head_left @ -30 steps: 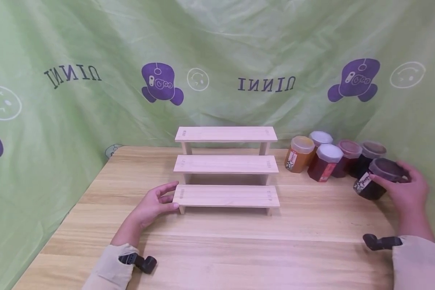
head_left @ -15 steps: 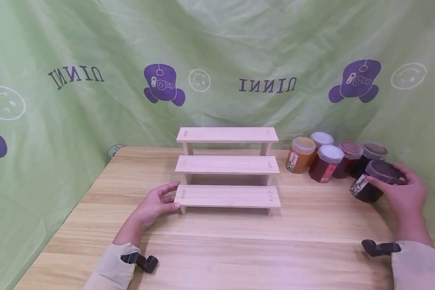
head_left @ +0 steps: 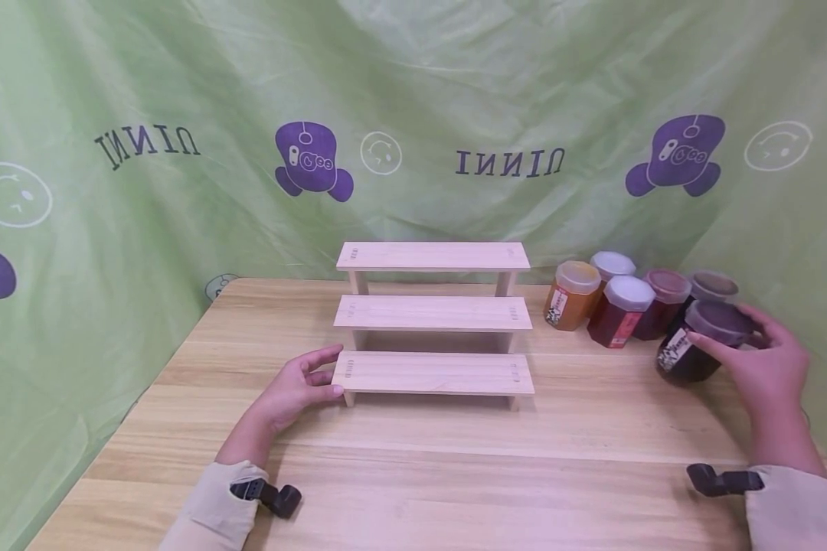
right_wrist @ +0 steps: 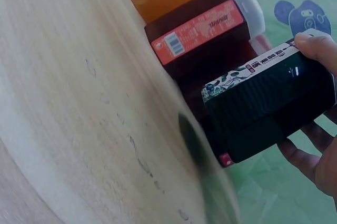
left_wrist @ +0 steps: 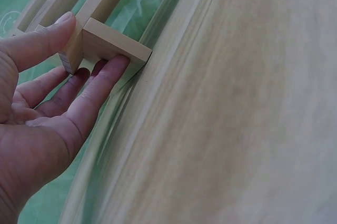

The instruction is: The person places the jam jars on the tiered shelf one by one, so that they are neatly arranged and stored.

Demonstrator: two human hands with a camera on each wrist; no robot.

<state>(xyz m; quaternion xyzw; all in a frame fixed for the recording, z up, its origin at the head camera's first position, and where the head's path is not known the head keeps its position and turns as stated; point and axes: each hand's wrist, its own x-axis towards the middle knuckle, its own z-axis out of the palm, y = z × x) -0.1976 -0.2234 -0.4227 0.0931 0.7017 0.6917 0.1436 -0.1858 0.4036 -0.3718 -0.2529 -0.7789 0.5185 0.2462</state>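
Observation:
My right hand [head_left: 773,369] grips a dark jar [head_left: 696,353] with a translucent lid at the table's right side, thumb on the near side below the lid. Up close in the right wrist view, this dark jar [right_wrist: 266,105] carries a pale label strip and leans; whether its base touches the table I cannot tell. At the left end of a three-step wooden display stand [head_left: 434,373], my left hand [head_left: 295,392] holds the lowest step. From the left wrist view, the thumb lies on the board and the fingers reach around the leg [left_wrist: 113,42].
Right of the stand cluster several other jars: an amber jar [head_left: 572,297], a dark red jar [head_left: 616,312] with a white lid, a purplish-lidded jar [head_left: 661,298] and others behind. A green printed curtain [head_left: 413,115] surrounds the wooden table [head_left: 455,474].
The dark jar has shifted slightly left with my right hand, moving away from the right side of the table. My left hand stays at the stand's lowest step.

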